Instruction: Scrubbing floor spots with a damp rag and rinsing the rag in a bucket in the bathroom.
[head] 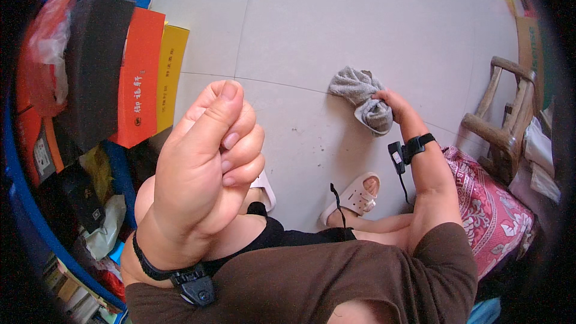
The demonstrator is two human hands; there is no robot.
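Note:
My left hand (216, 139) is raised close to the camera, its fingers curled into the palm and the thumb laid over the index finger; nothing shows in it. A crumpled grey cloth (357, 87) is bunched in my right hand (393, 105), out over the tiled floor. One part of the cloth spreads away from the fingers and another is rolled beside them. My right palm and some fingertips are hidden. Each wrist wears a black strap with a small device.
Grey floor tiles (288, 45) bear small dark specks. Red (144, 76) and yellow boxes (173, 76) stand at the left beside plastic bags. At the right are a wooden folding stool (499, 121) and a pink patterned fabric (490, 216). My feet wear pale clogs (355, 195).

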